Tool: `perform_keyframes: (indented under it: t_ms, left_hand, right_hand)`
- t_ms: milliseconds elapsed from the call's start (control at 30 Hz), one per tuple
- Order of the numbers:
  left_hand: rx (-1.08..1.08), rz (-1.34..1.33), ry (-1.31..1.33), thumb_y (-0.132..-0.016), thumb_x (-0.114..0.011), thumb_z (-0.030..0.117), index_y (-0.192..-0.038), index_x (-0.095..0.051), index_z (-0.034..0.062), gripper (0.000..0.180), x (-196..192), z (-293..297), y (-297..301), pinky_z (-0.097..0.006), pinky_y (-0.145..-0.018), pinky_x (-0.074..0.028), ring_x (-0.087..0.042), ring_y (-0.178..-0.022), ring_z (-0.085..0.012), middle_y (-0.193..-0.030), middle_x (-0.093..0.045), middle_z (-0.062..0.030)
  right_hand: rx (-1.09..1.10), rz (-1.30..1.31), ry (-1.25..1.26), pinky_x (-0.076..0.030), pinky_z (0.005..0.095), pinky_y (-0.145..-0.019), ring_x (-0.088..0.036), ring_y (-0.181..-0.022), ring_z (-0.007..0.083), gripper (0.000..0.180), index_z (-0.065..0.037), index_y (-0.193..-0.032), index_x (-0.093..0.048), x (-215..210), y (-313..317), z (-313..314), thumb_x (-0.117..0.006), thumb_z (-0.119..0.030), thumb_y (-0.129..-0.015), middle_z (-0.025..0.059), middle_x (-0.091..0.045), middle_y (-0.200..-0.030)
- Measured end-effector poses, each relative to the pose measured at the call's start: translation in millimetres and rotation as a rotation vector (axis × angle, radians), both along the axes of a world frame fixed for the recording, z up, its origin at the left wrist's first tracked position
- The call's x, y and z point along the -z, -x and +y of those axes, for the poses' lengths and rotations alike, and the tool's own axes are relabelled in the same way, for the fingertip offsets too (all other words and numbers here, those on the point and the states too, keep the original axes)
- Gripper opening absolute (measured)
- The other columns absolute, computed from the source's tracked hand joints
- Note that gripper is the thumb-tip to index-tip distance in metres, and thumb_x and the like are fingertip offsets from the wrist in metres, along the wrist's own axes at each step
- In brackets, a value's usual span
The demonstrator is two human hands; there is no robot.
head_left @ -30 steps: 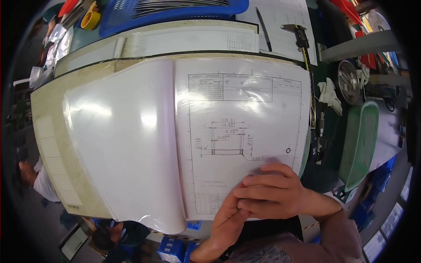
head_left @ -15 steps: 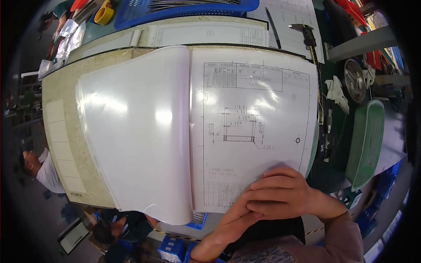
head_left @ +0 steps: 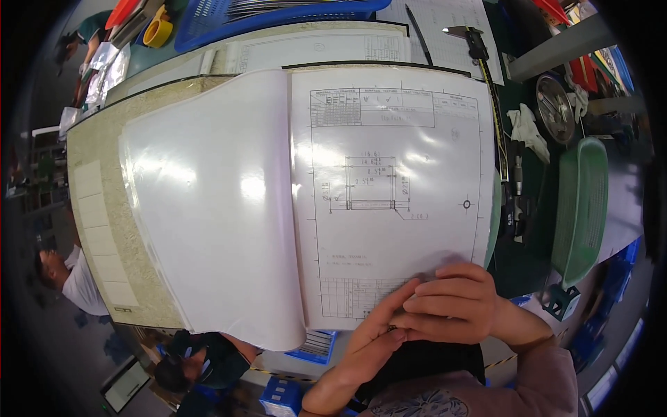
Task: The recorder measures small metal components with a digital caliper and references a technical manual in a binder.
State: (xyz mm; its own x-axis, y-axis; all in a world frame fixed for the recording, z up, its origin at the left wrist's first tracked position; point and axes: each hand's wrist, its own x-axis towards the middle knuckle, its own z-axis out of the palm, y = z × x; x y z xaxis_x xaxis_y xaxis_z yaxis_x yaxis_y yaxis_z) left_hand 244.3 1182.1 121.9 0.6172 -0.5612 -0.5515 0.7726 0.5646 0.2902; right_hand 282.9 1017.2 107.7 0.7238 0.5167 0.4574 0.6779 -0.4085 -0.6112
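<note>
My left hand [head_left: 376, 332] and my right hand [head_left: 453, 306] meet over the lower right corner of an open binder. The right fingers lie pressed together and bent across toward the left hand. The left index finger points up beside them, its thumb below. A tiny dark spot shows between the fingers; whether it is a held thing I cannot tell. Under the hands lies a drawing sheet [head_left: 389, 240] in a clear sleeve, with a slim shaft-like part drawn on it. A turned sleeve page [head_left: 215, 229] bulges over the binder's left cover [head_left: 94, 167].
Behind the binder are a blue basket [head_left: 278, 19] of thin rods, a pen [head_left: 419, 35] and a caliper [head_left: 478, 45]. To the right stand a green basket [head_left: 582, 208], a white glove [head_left: 528, 132] and a round dish [head_left: 556, 108]. A person [head_left: 201, 361] sits beyond the lower left edge.
The binder and table have shifted slightly up and left in the picture. My hands have loosened from a tighter overlap, and the left index finger now shows beside the right fingers.
</note>
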Motion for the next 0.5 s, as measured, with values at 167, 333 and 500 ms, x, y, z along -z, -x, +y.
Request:
perform_keyframes:
  t_ms: [167,333,500]
  left_hand:
    - [-0.04,0.01,-0.002,-0.075,-0.031,-0.002,-0.126,-0.012,-0.0034,0.054,-1.5,-0.4,5.2,-0.031,-0.09,-0.03,-0.043,-0.103,-0.0226,-0.113,-0.042,-0.0199]
    - [-0.147,0.037,-0.046,-0.076,-0.034,0.0,-0.124,-0.014,-0.0065,0.053,-2.8,0.3,9.0,-0.034,-0.087,-0.034,-0.046,-0.1,-0.0268,-0.108,-0.044,-0.0232]
    - [-0.188,0.011,0.091,-0.08,-0.033,0.0,-0.127,-0.011,-0.0003,0.052,4.8,6.4,18.5,-0.028,-0.089,-0.031,-0.04,-0.106,-0.0176,-0.115,-0.042,-0.0157]
  right_hand:
    - [0.064,-0.041,-0.03,-0.044,0.0273,-0.065,-0.054,-0.076,0.0126,0.014,-0.012,-0.069,-0.061,-1.6,9.8,-0.4,-0.065,-0.022,-0.061,-0.0009,-0.057,-0.076]
    - [0.071,-0.021,-0.009,-0.044,0.0277,-0.066,-0.054,-0.077,0.0131,0.013,-0.013,-0.069,-0.06,-4.1,11.7,6.8,-0.065,-0.022,-0.061,-0.0013,-0.057,-0.079]
    - [0.095,0.075,0.013,-0.043,0.0275,-0.07,-0.053,-0.083,0.0129,0.015,-0.014,-0.076,-0.061,-4.2,23.0,18.5,-0.063,-0.021,-0.063,-0.0025,-0.057,-0.086]
